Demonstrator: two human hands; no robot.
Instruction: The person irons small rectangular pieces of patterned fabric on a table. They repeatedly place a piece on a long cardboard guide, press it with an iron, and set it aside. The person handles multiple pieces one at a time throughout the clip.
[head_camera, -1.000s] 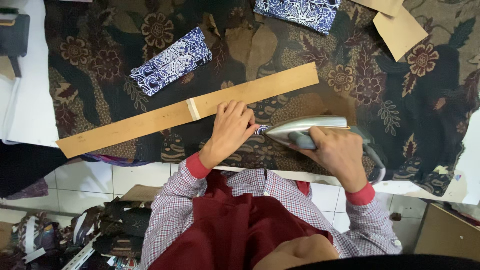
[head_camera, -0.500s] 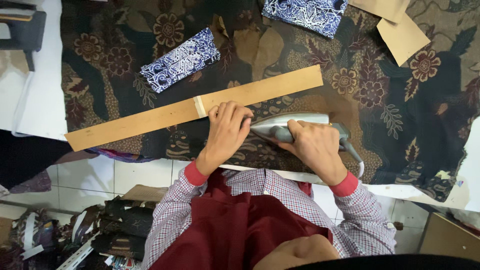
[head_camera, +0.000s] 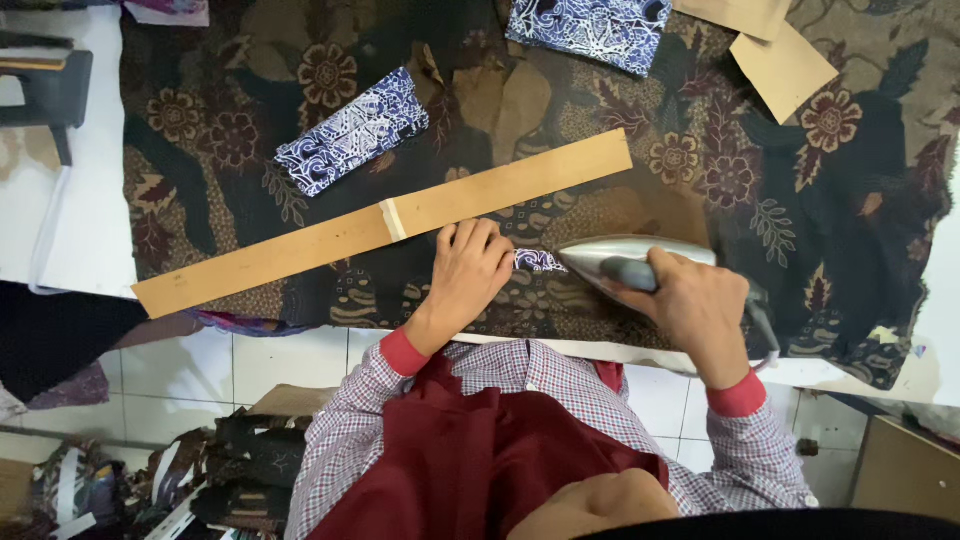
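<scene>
**Iron and hand meet on a small blue cloth**

The right hand has its fingers wrapped tight around the handle of a silver iron. The iron's tip touches a small blue and white cloth piece. The left hand lies flat on that piece, fingers close together, holding nothing. All this sits on a dark flowery cloth. A long wooden strip lies just above the left hand. Two more blue patterned pieces lie farther up. Brown paper sheets rest at the top right corner
</scene>
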